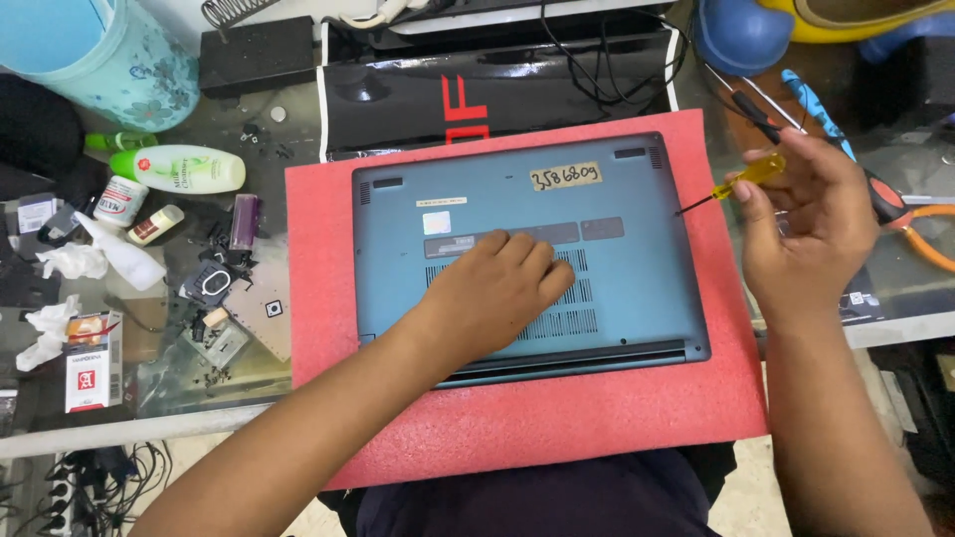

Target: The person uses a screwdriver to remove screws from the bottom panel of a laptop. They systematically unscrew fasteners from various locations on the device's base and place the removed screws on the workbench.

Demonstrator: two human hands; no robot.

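Fingers (758, 189) apparently pinching yellow screwdriver (738, 182) handle.

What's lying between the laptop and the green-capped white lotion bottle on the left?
In the head view, between the laptop and the lotion bottle lies the left margin of the red foam mat, then a small purple cylinder on the glass table.
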